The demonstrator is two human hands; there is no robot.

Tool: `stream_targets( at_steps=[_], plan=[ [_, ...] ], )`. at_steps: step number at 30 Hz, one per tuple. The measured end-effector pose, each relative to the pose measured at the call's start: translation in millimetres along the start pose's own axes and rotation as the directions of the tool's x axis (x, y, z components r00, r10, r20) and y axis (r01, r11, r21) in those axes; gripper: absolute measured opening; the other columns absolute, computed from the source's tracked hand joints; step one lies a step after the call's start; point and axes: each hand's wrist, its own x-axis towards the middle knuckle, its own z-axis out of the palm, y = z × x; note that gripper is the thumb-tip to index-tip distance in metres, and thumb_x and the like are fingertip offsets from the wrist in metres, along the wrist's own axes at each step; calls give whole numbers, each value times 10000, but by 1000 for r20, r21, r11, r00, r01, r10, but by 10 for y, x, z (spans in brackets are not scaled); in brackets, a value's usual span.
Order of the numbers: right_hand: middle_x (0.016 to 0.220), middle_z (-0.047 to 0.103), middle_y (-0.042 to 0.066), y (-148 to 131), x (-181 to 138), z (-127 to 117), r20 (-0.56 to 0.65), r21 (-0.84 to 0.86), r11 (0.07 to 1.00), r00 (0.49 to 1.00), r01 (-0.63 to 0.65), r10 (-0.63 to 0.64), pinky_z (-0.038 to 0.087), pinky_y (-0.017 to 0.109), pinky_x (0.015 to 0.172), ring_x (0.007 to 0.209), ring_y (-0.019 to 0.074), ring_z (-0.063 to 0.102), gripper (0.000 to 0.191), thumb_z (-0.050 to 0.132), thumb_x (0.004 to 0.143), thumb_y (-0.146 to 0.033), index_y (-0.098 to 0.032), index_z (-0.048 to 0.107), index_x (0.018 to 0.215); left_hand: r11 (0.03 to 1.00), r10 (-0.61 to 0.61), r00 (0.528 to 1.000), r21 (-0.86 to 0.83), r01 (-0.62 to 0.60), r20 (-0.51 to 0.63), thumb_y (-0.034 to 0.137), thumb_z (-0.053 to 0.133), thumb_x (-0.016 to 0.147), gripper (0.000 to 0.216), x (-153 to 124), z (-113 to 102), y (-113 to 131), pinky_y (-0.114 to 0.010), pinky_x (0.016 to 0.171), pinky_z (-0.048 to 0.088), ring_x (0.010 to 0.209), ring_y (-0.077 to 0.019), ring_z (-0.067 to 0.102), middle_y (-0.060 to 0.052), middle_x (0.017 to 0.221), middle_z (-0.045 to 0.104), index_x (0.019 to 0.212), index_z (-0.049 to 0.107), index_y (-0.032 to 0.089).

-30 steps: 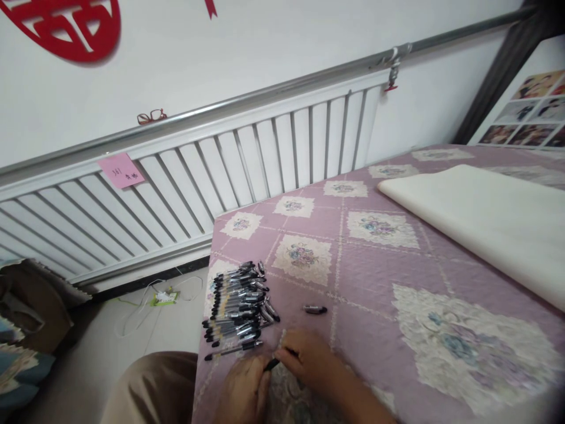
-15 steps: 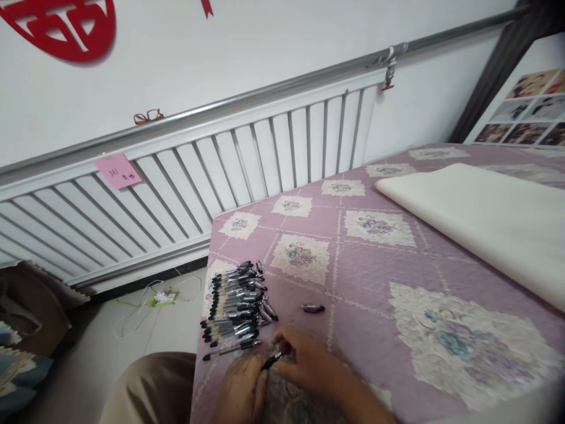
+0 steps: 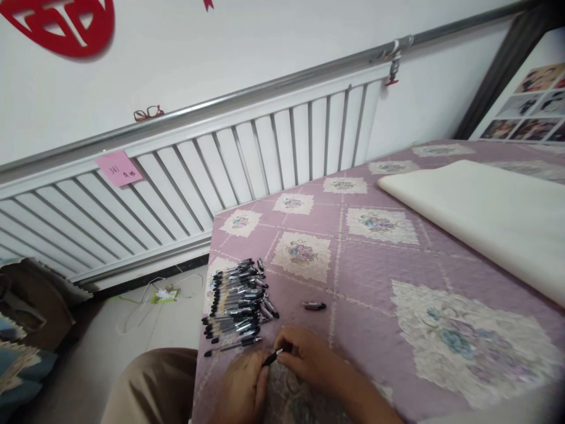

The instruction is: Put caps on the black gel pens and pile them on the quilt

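Note:
A black pen (image 3: 272, 357) spans the gap between my two hands, just above the flowered cover. My left hand (image 3: 242, 386) is closed around its rear part, which the fingers hide. At the pen's pale front end, the thumb and curled forefinger of my right hand (image 3: 309, 356) pinch together; whether a small part sits between them is hidden. Beyond my left hand lies a row of black and clear pens (image 3: 238, 300), stacked side by side. One loose pen cap (image 3: 314, 305), black and silvery, rests apart from them, beyond my right hand.
A pink flowered cloth (image 3: 309, 282) covers the surface. Folded cream material (image 3: 489, 218) lies at the right. Behind runs a white radiator (image 3: 247, 159) with a pink note (image 3: 119, 168), and glasses (image 3: 149, 113) above it. My knee (image 3: 152, 386) is beside the left edge.
The view has shifted very slightly. Both hands stay around the pen in nearly the same place, with the right fingers a little more curled at its front end.

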Motion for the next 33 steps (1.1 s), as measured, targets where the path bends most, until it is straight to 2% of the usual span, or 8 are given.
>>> stream_targets(
  at_steps=[3, 5, 9, 16, 22, 24, 28, 33],
  plan=[
    [866, 657, 6, -1, 7, 9, -30, 15, 1000, 1000, 2, -2, 388, 237, 691, 799, 159, 573, 168, 605, 734, -211, -194, 618, 901, 1000, -11, 1000, -9, 11, 19, 215, 369, 898, 295, 9, -20, 9, -270, 783, 533, 883, -170, 665, -40, 962, 711, 1079, 602, 208],
    [823, 653, 13, 4, 19, 20, -37, -57, 998, 999, -24, 21, 368, 243, 656, 761, 162, 564, 117, 585, 786, -283, -186, 619, 842, 1000, -15, 1000, -6, 15, 9, 212, 357, 901, 299, 6, -5, 0, -275, 772, 536, 880, -171, 666, -37, 963, 711, 1068, 605, 209],
    [776, 648, 33, 28, 40, 29, -2, -172, 985, 1000, -27, 27, 341, 252, 627, 719, 162, 548, 221, 484, 867, -309, -172, 616, 754, 1000, 17, 1000, 17, -16, -22, 218, 349, 898, 291, -11, 53, -29, -281, 739, 539, 821, -174, 667, -43, 921, 713, 1016, 615, 206],
    [818, 651, 20, 32, -5, -7, 35, -60, 998, 999, -23, 25, 367, 242, 659, 762, 159, 565, 83, 552, 779, -209, -180, 618, 820, 1000, -25, 1000, 1, 25, -9, 211, 349, 898, 279, -4, 35, 13, -275, 718, 526, 769, -172, 648, -33, 831, 693, 941, 624, 220],
    [854, 643, 9, 7, -2, 8, -5, -45, 999, 1000, -25, 25, 369, 239, 658, 767, 155, 561, 193, 612, 713, -197, -183, 589, 904, 1000, -25, 1000, -18, 25, -14, 221, 357, 906, 283, -24, 54, -8, -287, 748, 527, 817, -175, 648, -37, 908, 699, 1019, 617, 217],
    [817, 641, 19, 15, 11, 24, -7, -114, 993, 999, -35, 34, 351, 250, 634, 739, 161, 549, 125, 598, 773, -279, -179, 596, 848, 1000, -23, 999, -6, 23, -30, 226, 365, 906, 284, -34, 69, -19, -295, 759, 528, 844, -180, 650, -38, 943, 700, 1043, 614, 220],
    [748, 634, 36, 65, 23, 48, 10, -231, 973, 1000, -13, 15, 328, 268, 618, 701, 166, 531, 256, 473, 880, -335, -176, 594, 721, 999, -39, 999, -2, 39, -34, 230, 360, 906, 284, -36, 78, -15, -313, 745, 532, 815, -189, 651, -37, 904, 702, 1005, 625, 218],
    [811, 647, 11, 100, 8, 33, -4, -82, 997, 1000, -6, 6, 369, 246, 661, 755, 156, 560, 82, 551, 777, -206, -189, 607, 834, 999, -41, 999, -33, 40, -17, 230, 358, 910, 286, -12, 30, 16, -289, 739, 530, 806, -180, 648, -37, 873, 698, 994, 632, 220]
  ],
)
